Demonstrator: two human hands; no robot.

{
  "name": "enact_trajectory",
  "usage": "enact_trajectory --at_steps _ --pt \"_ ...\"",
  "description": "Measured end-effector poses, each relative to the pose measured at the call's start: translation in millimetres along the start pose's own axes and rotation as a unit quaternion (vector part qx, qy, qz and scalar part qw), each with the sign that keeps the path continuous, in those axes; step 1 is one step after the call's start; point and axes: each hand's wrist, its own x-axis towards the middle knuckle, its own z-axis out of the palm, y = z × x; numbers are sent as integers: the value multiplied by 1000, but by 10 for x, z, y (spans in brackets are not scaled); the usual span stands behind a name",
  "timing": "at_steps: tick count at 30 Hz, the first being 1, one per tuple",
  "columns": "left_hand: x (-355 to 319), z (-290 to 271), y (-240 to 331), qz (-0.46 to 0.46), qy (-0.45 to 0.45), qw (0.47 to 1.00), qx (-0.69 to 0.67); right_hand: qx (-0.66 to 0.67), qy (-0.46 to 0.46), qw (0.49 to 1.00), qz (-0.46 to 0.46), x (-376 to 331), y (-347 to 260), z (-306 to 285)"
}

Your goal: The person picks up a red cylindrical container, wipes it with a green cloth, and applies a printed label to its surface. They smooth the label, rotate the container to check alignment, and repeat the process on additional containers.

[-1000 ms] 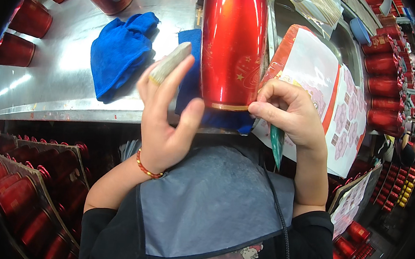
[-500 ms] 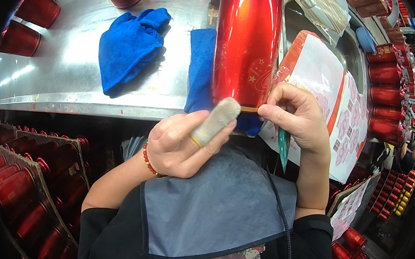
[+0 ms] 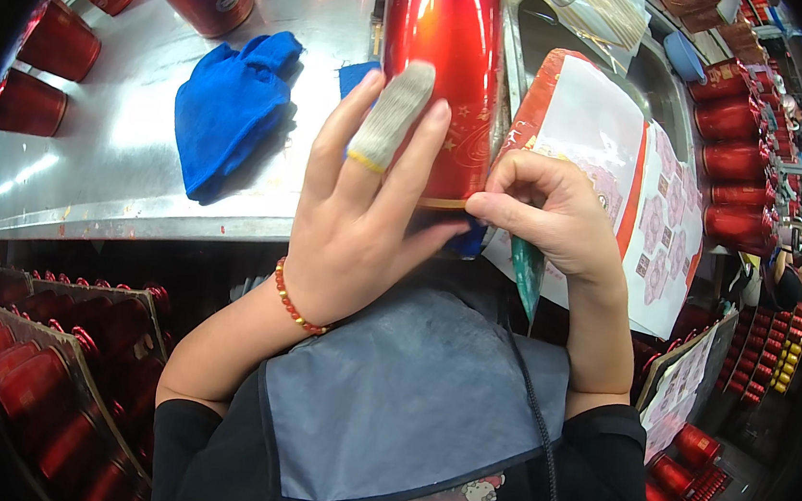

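A glossy red cylindrical can (image 3: 471, 74) with gold star patterns and a gold band at its near end lies on the metal counter, partly over a blue cloth. My left hand (image 3: 352, 207) is spread, its stretched fingers over the can's left side and its thumb by the banded end. One finger wears a grey knit sleeve (image 3: 394, 119). My right hand (image 3: 554, 212) is closed, thumb and forefinger pinched at the right end of the gold band. From under its curled fingers a green pointed cone (image 3: 525, 277) sticks out toward me; the grip itself is hidden.
A crumpled blue cloth (image 3: 231, 113) lies on the metal counter (image 3: 128, 176). Several red cans (image 3: 60, 34) stand at its far left. Printed sheets (image 3: 592, 124) rest over the sink edge (image 3: 671, 103) at right. Racks of red cans (image 3: 30, 389) stand low at left.
My left hand has opened out and reached up over the can, its sleeved finger farther away from me. My right hand keeps its pinch at the band. The whole view has shifted slightly.
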Motion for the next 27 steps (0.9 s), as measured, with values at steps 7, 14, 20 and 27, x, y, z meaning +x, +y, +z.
enact_trajectory --at_steps 7,14,20,27 --pt "62 123 -84 -12 13 999 -43 -19 4 1000 -10 -21 35 -41" --pt "-36 116 -168 -47 6 992 -113 -20 3 999 -40 4 90 -48" --pt "-97 150 -267 -45 19 986 -162 -41 -3 998 -38 17 119 -64" --pt "-456 -27 -216 39 38 996 -75 -38 -21 999 -18 28 81 -74"
